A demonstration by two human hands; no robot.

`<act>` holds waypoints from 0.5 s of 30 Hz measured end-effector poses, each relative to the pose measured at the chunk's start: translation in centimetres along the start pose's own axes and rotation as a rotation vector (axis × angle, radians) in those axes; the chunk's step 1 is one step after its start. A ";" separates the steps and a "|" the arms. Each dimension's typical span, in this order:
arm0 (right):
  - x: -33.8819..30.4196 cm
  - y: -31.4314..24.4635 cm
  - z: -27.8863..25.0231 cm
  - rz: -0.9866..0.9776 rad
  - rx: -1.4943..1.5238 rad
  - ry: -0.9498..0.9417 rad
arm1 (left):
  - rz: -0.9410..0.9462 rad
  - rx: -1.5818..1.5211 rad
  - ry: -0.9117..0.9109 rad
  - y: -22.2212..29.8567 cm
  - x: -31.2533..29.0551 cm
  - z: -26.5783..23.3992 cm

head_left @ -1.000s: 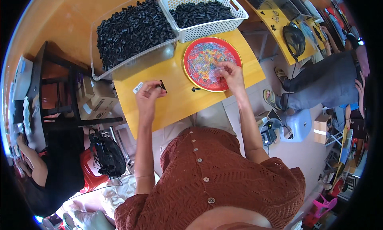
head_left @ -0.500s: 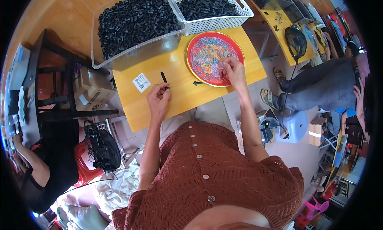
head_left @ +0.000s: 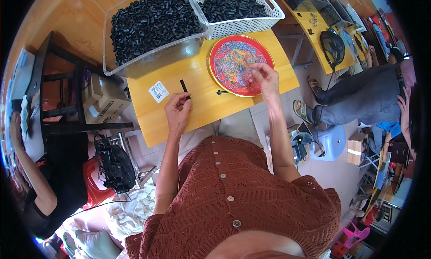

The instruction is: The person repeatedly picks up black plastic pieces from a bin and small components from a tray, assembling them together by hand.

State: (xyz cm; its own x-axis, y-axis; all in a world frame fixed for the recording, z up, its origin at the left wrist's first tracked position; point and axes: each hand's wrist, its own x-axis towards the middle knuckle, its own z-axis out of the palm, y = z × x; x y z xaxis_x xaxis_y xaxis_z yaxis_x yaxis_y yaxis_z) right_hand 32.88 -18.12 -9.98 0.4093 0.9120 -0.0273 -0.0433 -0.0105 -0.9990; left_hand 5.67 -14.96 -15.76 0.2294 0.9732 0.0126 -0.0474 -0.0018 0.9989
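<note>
My left hand (head_left: 178, 111) is closed on a short black rod (head_left: 183, 86), which sticks up from between the fingertips over the yellow table (head_left: 157, 122). On the right, a round red tray (head_left: 214, 78) with a gold rim holds a scatter of tiny greyish pieces. My right hand (head_left: 268, 81) hovers over the tray's near right part, with thumb and forefinger pinched together. Whatever sits in that pinch is too small to name. Beside the tray's near left rim lies a small black part (head_left: 222, 92).
Behind are a clear bin (head_left: 143, 63) of black tubular parts and a white perforated basket (head_left: 244, 26) of black pieces. A white printed label (head_left: 158, 92) lies left of my left hand. People sit on both sides; a black stool (head_left: 63, 124) stands at left.
My right hand has shifted slightly, its pinched fingers rising a little from the pieces in the tray. My left hand stays nearly still with the black rod.
</note>
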 end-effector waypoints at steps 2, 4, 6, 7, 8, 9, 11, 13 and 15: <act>-0.5 -1.7 0.5 -0.053 0.010 0.067 | 0.001 0.013 0.007 0.0 -0.2 -0.2; -0.5 -3.0 1.0 -0.116 -0.005 0.106 | 0.006 0.028 0.019 0.0 -0.2 -0.3; -0.9 -3.2 1.1 -0.108 -0.022 0.040 | -0.086 -0.094 0.033 0.2 -0.3 -0.2; -1.2 -3.1 1.3 -0.102 -0.041 -0.015 | -0.087 -0.091 0.047 0.3 -0.2 -0.2; -1.5 -2.9 2.0 -0.098 -0.038 -0.030 | -0.098 -0.124 0.032 0.3 0.0 -0.3; -2.0 -2.4 2.9 -0.083 -0.057 -0.088 | -0.110 -0.157 0.010 0.3 0.0 -0.3; -2.8 -1.0 5.2 -0.105 -0.109 -0.187 | -0.099 -0.177 0.002 0.4 0.0 -0.4; -3.4 1.1 7.4 -0.135 -0.166 -0.274 | -0.088 -0.203 -0.011 0.2 0.1 -0.5; -3.8 1.6 9.3 -0.126 -0.188 -0.324 | -0.086 -0.194 -0.019 0.1 0.1 -0.6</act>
State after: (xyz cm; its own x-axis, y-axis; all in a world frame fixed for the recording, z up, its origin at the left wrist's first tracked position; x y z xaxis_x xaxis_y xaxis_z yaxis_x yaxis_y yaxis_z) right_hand 22.77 -17.83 -11.19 0.0904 0.9928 0.0784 0.1686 0.0624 -0.9837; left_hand 5.10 -14.76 -15.69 0.2590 0.9634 -0.0692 -0.2131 0.1269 0.9688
